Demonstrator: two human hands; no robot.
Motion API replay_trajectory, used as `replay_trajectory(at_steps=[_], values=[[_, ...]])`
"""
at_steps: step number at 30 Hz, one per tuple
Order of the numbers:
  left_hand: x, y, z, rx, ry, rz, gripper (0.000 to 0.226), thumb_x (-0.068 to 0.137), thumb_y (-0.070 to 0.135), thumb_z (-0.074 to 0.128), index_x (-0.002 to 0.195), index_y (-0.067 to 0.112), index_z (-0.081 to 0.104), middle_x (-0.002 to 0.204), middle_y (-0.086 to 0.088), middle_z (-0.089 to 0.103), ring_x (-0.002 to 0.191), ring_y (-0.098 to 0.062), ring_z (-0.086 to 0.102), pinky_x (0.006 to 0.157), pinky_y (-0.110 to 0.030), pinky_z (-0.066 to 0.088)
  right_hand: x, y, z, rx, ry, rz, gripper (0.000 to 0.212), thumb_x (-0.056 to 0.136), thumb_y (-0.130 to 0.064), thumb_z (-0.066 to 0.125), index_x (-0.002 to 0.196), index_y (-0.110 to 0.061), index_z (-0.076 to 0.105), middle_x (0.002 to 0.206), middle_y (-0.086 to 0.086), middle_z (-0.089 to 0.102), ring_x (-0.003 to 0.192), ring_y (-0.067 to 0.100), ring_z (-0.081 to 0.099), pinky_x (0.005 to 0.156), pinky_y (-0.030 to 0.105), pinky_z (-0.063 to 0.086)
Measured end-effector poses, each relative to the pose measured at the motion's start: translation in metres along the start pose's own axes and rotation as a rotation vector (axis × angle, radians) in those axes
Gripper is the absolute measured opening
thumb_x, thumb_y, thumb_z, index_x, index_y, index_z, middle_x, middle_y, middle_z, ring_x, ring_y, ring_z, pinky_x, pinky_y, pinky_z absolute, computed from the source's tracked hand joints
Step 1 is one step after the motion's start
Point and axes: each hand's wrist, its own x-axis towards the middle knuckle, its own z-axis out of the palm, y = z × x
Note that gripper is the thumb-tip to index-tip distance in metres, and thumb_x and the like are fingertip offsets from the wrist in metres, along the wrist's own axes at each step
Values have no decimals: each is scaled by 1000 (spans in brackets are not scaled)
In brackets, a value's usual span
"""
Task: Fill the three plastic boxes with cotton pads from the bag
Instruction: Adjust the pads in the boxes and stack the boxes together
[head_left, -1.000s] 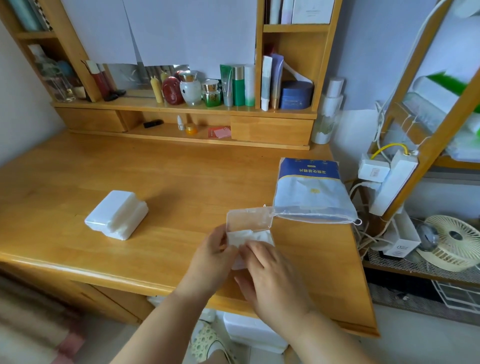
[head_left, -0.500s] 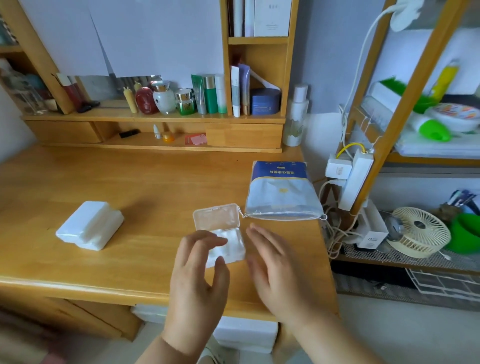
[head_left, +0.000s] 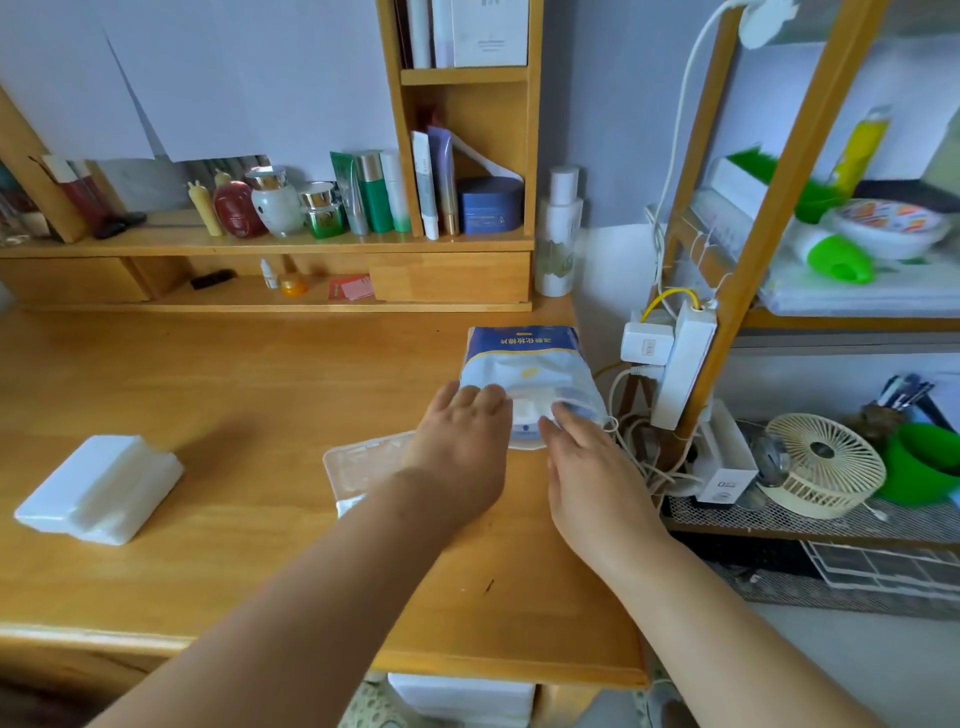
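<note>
Hands (head_left: 462, 441) at bag (head_left: 524, 358) mouth

Left hand: I see my left hand (head_left: 460, 441) has left the open box (head_left: 363, 467) and gone up to the mouth of the bag (head_left: 524, 364) by the desk's right edge, fingers on its near end.
Right hand: my right hand (head_left: 587, 467) has moved there too, its fingers now at the bag opening.
Bag: its mouth is now spread, white pads (head_left: 530, 410) showing.
Open box: now untouched, partly hidden under my left forearm.

desk (head_left: 218, 395); bag (head_left: 524, 358); open box (head_left: 363, 462); closed boxes (head_left: 98, 488)
</note>
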Motion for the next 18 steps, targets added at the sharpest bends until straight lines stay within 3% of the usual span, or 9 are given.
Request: replay_trajectory(at_steps=[3,6,9,13,18], values=[[14,-13,-6,-218,-27,-52,54,84,4,42,135,20,46,137,6,46,126,-13,43,114,-34,0,24,-2,0,-4,11,-47,50,91,-4,46,140,-9,40,147,8,38,136,24,34,107,32,32],[23,-21,-11,-359,-10,-80,51,89,3,42,133,26,50,134,11,50,129,-4,40,115,-37,-4,47,-6,6,-45,-8,-13,48,91,-9,45,138,-10,39,139,9,44,130,25,38,102,36,37],[29,-23,-15,-405,-32,-69,54,86,-2,42,129,27,54,133,10,52,129,-5,40,116,-38,-2,61,-7,15,-97,-58,68,41,90,-23,50,129,-13,45,127,9,50,119,25,47,88,35,44],[29,-21,-16,-393,-49,-59,50,83,-4,41,122,23,58,129,6,55,127,-9,42,116,-39,-1,74,-5,19,-148,-81,114,24,84,-12,51,108,-13,58,106,6,62,96,21,60,66,25,36],[26,-21,-10,-394,-64,-70,49,84,-1,41,124,21,57,130,7,53,127,-9,42,116,-39,-1,68,1,28,-268,-65,32,33,91,-4,40,121,-11,52,120,7,56,108,24,56,79,31,45]])
